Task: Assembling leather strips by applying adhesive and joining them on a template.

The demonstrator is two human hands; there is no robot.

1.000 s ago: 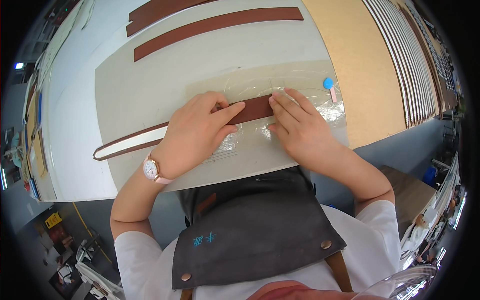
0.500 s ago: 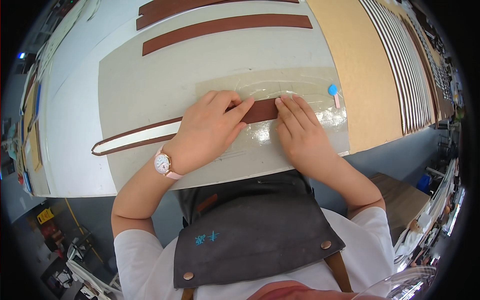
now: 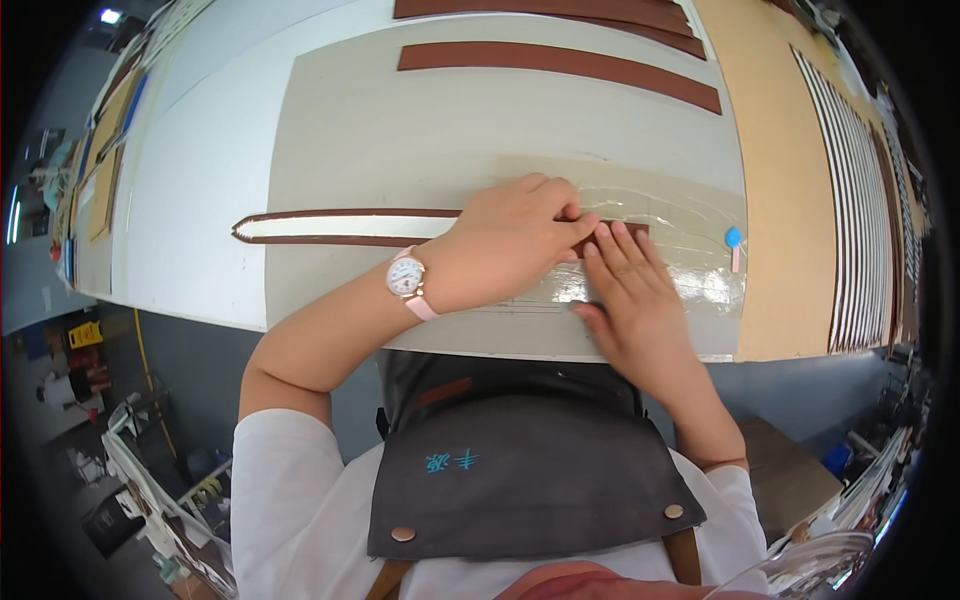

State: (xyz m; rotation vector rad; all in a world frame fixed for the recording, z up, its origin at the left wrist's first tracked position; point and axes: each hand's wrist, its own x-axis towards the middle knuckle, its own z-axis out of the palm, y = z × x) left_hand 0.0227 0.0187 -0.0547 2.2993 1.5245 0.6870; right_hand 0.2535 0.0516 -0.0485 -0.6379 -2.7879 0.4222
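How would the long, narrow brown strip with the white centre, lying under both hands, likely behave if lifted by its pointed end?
The brown strip would probably flex or sag, looking thin for its length. It is likely light, being so narrow and flat. Rolling seems unlikely: it lies flat, mostly on the broad grey mat.

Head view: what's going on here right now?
A person has both hands on a long brown-edged strip with a white centre, lying on a grey mat. The left hand, partly curled, covers part of it; the right hand rests its fingers near the right end. Another brown strip lies farther off, untouched.
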